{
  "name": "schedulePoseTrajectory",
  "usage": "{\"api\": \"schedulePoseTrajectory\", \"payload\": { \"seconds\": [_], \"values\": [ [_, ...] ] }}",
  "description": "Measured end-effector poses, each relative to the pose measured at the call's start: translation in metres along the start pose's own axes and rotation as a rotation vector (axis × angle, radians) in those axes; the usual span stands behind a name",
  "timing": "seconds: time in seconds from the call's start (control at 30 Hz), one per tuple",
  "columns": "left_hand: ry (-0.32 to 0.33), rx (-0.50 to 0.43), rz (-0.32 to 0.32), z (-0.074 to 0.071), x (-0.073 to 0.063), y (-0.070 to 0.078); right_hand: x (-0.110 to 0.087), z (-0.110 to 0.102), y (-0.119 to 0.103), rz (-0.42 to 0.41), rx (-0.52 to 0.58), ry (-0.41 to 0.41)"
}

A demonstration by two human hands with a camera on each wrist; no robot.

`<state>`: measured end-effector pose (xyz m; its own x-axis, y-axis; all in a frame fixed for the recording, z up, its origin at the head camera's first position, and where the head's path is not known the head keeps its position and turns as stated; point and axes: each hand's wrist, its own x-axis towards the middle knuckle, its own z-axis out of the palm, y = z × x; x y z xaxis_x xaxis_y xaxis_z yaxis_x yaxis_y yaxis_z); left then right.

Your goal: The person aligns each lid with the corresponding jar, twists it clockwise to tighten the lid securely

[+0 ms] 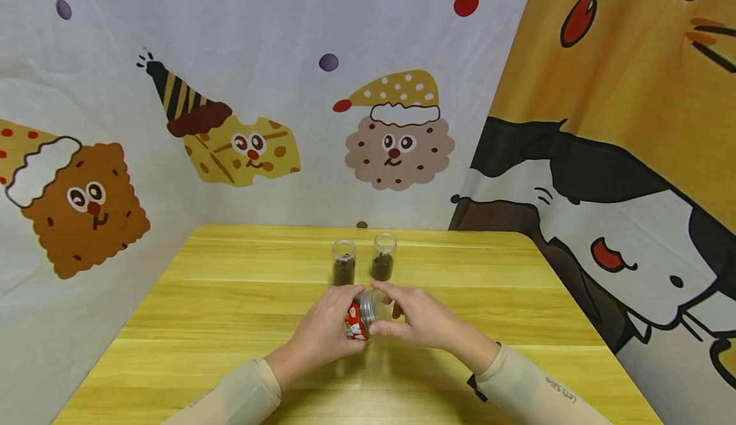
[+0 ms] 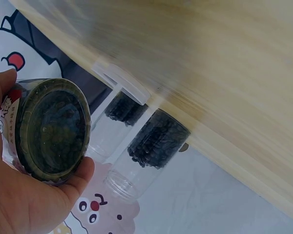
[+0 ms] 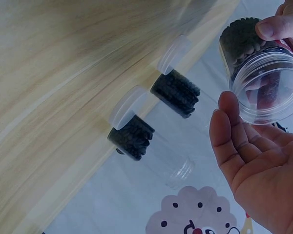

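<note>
My left hand [image 1: 323, 324] grips a clear jar [image 1: 356, 323] with a red label, tipped on its side above the table. Its flat base [image 2: 53, 131] faces the left wrist camera, with dark beans or beads showing through. The jar's clear ringed end [image 3: 268, 92] points toward my right hand [image 1: 428, 317]. That hand has its palm bared and its fingers loosely bent, fingertips right at the rim. Just beyond both hands, two upright clear bottles, a left one [image 1: 344, 268] and a right one [image 1: 383, 265], hold dark grains in their lower parts.
Two translucent white caps, one nearer [image 3: 129, 107] and one farther [image 3: 174, 53], lie close by the bottles' bases. The wooden table [image 1: 230, 297] ends at a patterned cloth backdrop [image 1: 259, 48], which also hangs along both sides.
</note>
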<state>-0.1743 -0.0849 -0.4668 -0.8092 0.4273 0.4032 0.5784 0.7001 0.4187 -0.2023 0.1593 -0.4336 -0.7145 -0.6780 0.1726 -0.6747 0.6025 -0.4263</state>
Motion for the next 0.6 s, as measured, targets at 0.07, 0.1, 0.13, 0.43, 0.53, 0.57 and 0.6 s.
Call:
{"api": "schedulePoseTrajectory", "payload": {
  "seconds": [0.07,0.1,0.13,0.43,0.53,0.57,0.6],
  "values": [
    [0.000,-0.004,0.000,0.0002,0.0003,0.0003,0.0001,0.0001,0.0010,0.000,-0.003,0.005],
    [0.000,-0.005,-0.001,0.0003,0.0004,0.0004,0.0000,0.0000,0.0015,-0.001,-0.005,0.007],
    [0.001,-0.004,-0.001,0.0005,0.0004,0.0005,0.0001,0.0004,0.0019,-0.004,-0.005,0.010],
    [-0.002,0.002,-0.006,0.0015,-0.0003,0.0006,-0.0003,0.0019,0.0018,0.000,-0.002,0.011],
    [-0.007,-0.004,-0.011,0.0016,0.0000,0.0008,-0.0001,0.0018,0.0009,0.025,0.011,0.006],
    [-0.009,-0.006,-0.011,0.0017,0.0001,0.0009,0.0000,0.0018,0.0007,0.033,0.015,0.005],
    [-0.010,-0.005,-0.012,0.0019,0.0002,0.0009,0.0000,0.0017,0.0004,0.040,0.017,0.003]
  ]
}}
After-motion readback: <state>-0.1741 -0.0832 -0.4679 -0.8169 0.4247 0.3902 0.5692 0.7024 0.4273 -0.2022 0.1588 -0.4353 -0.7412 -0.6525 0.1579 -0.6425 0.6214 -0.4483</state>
